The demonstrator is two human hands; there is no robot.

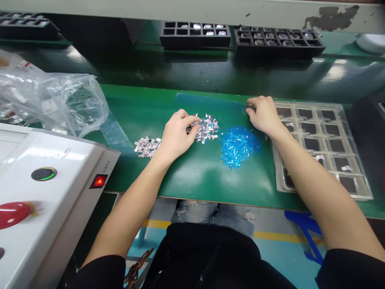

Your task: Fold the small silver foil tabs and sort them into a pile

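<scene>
My left hand (179, 134) reaches into a pile of small silvery metallic pieces (207, 128), its fingers curled and thumb near the index finger. Whatever lies between those fingertips is too small to make out. A second pile of the same pieces (147, 147) sits behind that wrist, partly covered by it. My right hand (265, 114) is closed at the right end of a flat translucent blue strip (207, 100), with a small dark bit at the fingertips that I cannot name. Between the hands lies a heap of thin, shiny blue slivers (239, 146).
A clear plastic tray with square pockets (308, 128) lies under my right forearm. On the left are plastic bags (72, 104), another translucent strip (116, 132) and a white machine (69, 160) with a lit red switch (99, 181). Black compartment trays (195, 43) line the back.
</scene>
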